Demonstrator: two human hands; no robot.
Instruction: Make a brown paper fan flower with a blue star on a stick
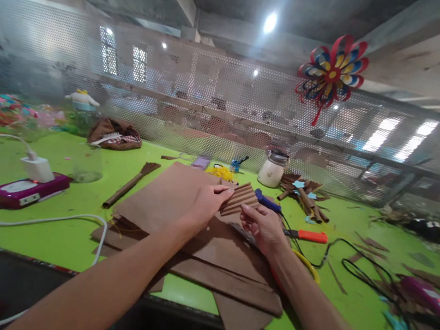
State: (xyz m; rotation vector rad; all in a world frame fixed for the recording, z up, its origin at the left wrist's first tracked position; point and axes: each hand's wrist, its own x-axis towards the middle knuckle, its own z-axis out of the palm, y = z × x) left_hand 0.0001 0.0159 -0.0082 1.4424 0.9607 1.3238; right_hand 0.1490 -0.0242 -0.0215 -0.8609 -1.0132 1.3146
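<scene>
Between my two hands is a small piece of striped brown corrugated cardboard (pixel 240 197), held above a stack of brown cardboard sheets (pixel 161 195). My left hand (pixel 209 205) pinches its left edge between thumb and fingers. At its lower right, my right hand (pixel 263 224) grips the piece with thumb and curled fingers. Beneath the right hand a grey metal blade shows in part, and what it belongs to is hidden. Just beyond that hand lie a tool with a dark blue handle (pixel 267 201) and an orange-handled knife (pixel 308 235).
A purple power strip (pixel 30 190) with a white charger (pixel 37 168) and cable stands at left. Rolled cardboard (pixel 130 184) lies beside the stack. Behind are a white jar (pixel 272 170), yellow strands (pixel 222 173) and more rolls (pixel 309 199). Black cord (pixel 351 242) and scraps lie at right.
</scene>
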